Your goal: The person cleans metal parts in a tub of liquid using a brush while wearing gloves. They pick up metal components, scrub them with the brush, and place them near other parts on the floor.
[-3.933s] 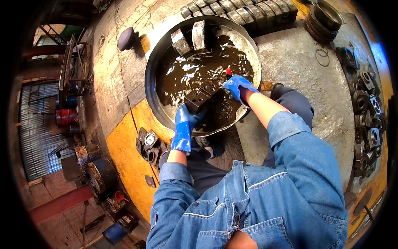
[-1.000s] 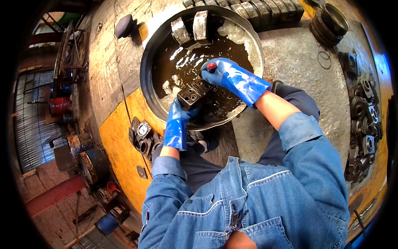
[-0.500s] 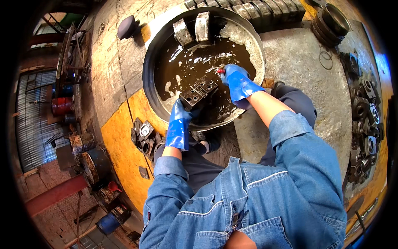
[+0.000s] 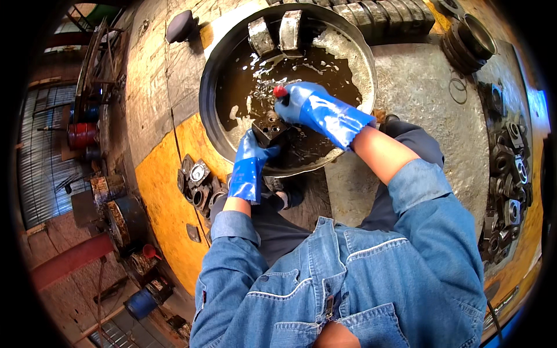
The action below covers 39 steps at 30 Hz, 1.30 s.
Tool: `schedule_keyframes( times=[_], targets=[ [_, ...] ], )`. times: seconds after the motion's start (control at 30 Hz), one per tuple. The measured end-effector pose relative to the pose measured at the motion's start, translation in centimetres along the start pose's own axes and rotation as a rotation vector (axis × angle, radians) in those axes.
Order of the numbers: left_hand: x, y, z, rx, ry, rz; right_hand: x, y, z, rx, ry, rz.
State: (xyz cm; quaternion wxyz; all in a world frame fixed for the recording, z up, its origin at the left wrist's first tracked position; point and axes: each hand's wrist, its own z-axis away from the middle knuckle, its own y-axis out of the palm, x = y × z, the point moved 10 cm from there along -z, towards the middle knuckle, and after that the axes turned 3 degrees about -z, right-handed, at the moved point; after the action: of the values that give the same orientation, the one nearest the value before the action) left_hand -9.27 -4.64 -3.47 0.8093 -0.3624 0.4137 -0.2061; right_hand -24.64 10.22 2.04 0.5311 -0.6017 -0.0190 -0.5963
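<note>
Both of my hands wear blue rubber gloves over a round metal basin (image 4: 207,107) of brown, foamy liquid. My left hand (image 4: 249,158) is closed on the near end of a dark metal block with holes (image 4: 268,132), tilted above the liquid. Over the block's far end, my right hand (image 4: 303,104) is closed around a tool with a red end (image 4: 280,91); its working part is hidden by the glove, so its kind does not show. Two thick curved metal pieces (image 4: 290,33) lean inside the basin's far wall.
Behind the basin runs a row of metal blocks (image 4: 377,18). Stacked metal rings (image 4: 471,42) stand at the far right, with many dark machined parts (image 4: 506,174) along the right edge. More small metal parts (image 4: 198,182) lie left of my knees. A dark rounded object (image 4: 181,26) is at the far left.
My right hand has moved left with the red-ended tool, from beside the block to above it, and now covers part of it. My left hand keeps its hold on the block.
</note>
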Motion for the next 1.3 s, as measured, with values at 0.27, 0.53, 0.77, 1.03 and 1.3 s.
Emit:
schedule_keyframes(
  times=[0.27, 0.53, 0.77, 1.03, 1.3],
  targets=[
    [-0.2, 0.1, -0.1, 0.028, -0.012, -0.042, 2.6, -0.2, 1.4, 0.086, -0.046, 0.068],
    [0.8, 0.3, -0.4, 0.018, -0.030, -0.090, 2.8, 0.5, 1.0, 0.076, -0.078, 0.033],
    [-1.1, -0.2, 0.2, 0.030, -0.037, -0.080, 3.1, 0.2, 1.8, 0.099, -0.083, 0.082],
    [-0.2, 0.1, 0.1, 0.024, -0.039, -0.056, 3.0, 0.3, 2.0, 0.039, -0.099, 0.097],
    [1.1, 0.5, -0.6, 0.008, -0.021, -0.033, -8.9, 0.2, -1.8, -0.082, 0.295, 0.064]
  ],
)
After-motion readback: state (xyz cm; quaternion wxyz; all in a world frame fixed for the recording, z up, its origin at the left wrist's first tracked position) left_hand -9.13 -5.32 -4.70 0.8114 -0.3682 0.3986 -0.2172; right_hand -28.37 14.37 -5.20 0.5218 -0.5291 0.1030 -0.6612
